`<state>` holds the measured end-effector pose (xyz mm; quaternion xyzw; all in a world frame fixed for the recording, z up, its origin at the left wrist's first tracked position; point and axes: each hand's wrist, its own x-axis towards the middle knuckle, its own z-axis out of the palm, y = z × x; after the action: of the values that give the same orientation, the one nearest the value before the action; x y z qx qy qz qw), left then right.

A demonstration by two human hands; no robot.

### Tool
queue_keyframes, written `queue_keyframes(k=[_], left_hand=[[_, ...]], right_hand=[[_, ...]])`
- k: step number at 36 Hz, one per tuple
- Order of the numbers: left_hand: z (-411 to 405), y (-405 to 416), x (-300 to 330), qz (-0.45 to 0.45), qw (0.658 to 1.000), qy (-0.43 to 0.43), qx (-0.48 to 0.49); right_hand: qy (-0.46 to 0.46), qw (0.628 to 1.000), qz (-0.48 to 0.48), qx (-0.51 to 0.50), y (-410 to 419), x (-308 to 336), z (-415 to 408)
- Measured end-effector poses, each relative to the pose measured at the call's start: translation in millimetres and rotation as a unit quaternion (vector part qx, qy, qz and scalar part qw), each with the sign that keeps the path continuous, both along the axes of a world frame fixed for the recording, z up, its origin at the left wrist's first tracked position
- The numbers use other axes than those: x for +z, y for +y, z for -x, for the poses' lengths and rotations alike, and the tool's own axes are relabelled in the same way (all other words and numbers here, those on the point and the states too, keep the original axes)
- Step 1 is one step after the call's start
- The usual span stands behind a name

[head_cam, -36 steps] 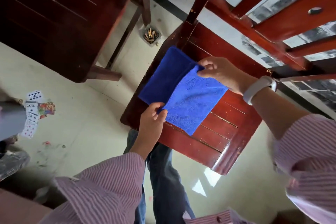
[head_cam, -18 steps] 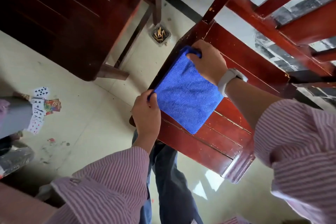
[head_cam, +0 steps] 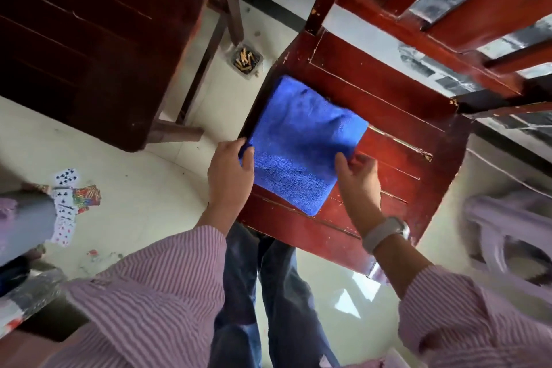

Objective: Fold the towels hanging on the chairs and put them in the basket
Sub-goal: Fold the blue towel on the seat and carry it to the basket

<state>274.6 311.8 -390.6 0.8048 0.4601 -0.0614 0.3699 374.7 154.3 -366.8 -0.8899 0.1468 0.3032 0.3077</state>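
A blue towel [head_cam: 301,143] lies folded into a rough square on the left part of the red wooden chair seat [head_cam: 394,104]. My left hand [head_cam: 230,176] grips the towel's near left edge, thumb on top of the cloth. At the near right edge, my right hand [head_cam: 358,179] pinches the towel, its thumb on the cloth and its curled fingers on the seat beside it. That wrist wears a white band. No basket can be made out for certain.
A dark wooden table [head_cam: 89,39] stands at the upper left. An ashtray with cigarette butts [head_cam: 246,60] and scattered playing cards [head_cam: 68,197] lie on the pale floor. The chair's back rails [head_cam: 448,18] rise at the upper right. A blurred pale purple plastic object [head_cam: 507,233] is at the right.
The towel's flap has been folded over to the left, leaving a square. My right hand has moved from the far left corner to the near right edge. My left hand stays at the left edge.
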Motion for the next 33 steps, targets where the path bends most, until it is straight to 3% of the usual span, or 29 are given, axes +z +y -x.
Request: queue_keyframes(k=[2,5,10,12,15,19,22,27,29,33], left_hand=[[-3,-1,3,0.015,1.0,0.007,0.008],[-1,-14,8,0.038,0.999,0.016,0.01],[12,-62,15,0.1,0.994,0.026,-0.037],[13,-76,18,0.07,0.995,0.045,-0.056],[3,-77,25,-0.059,0.987,-0.036,-0.144],[-34,-61,24,-0.145,0.917,-0.127,-0.349],[-73,-49,14,-0.176,0.841,-0.189,-0.476],[-127,-38,-6,-0.233,0.741,-0.143,-0.614],[-129,-36,-17,-0.249,0.724,-0.105,-0.635],[-117,-28,-34,-0.268,0.727,-0.076,-0.628]], right_hand=[[0.043,0.999,-0.01,-0.024,-3,-3,10],[0.026,0.998,-0.041,-0.041,-5,-3,11],[-0.139,0.99,-0.011,0.004,-29,8,-22],[-0.192,0.979,0.043,0.058,-39,8,-36],[-0.257,0.954,0.103,0.114,-50,4,-41],[-0.34,0.919,0.059,0.191,-54,-9,-22],[-0.35,0.911,0.057,0.213,-48,-23,-5],[-0.328,0.902,0.166,0.227,-25,-44,9],[-0.318,0.904,0.175,0.226,-21,-53,21],[-0.314,0.904,0.167,0.236,-20,-62,40]])
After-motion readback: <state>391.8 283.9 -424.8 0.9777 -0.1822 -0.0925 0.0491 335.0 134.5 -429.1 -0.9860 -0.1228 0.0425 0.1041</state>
